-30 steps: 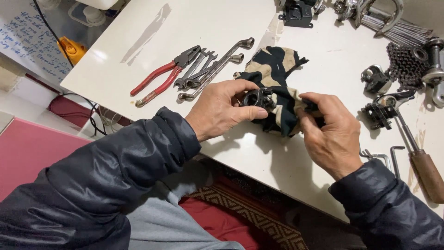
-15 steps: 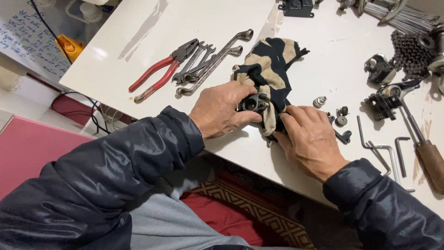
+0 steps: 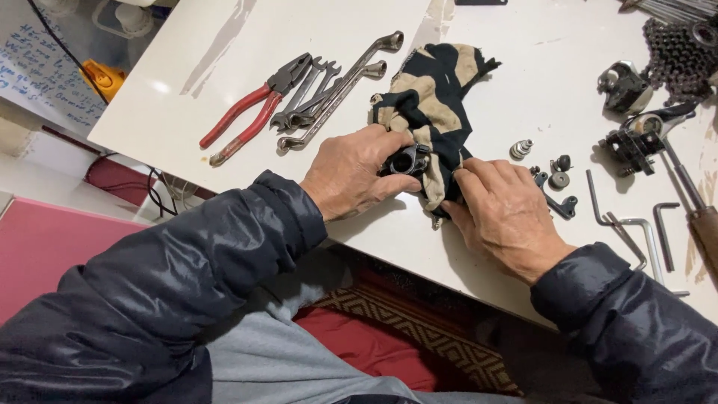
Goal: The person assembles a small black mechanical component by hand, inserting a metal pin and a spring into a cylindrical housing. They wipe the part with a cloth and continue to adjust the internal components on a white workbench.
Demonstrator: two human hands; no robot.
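Note:
My left hand (image 3: 356, 173) grips a small black metal part (image 3: 407, 160) with a round opening, held just above the white table (image 3: 224, 52). My right hand (image 3: 505, 215) pinches the lower end of a black and tan rag (image 3: 431, 96) against that part. The rag lies stretched away from me across the table. Both arms wear dark padded sleeves.
Red-handled pliers (image 3: 247, 118) and several wrenches (image 3: 329, 88) lie left of the rag. Small bolts and washers (image 3: 550, 176), hex keys (image 3: 632, 224), a black brake part (image 3: 632, 146), a cassette sprocket (image 3: 679, 54) and a wooden-handled tool (image 3: 699, 217) lie to the right.
The rag and part have shifted left and down toward the table edge. My right hand moved left along the rag, uncovering small bolts and washers on the table.

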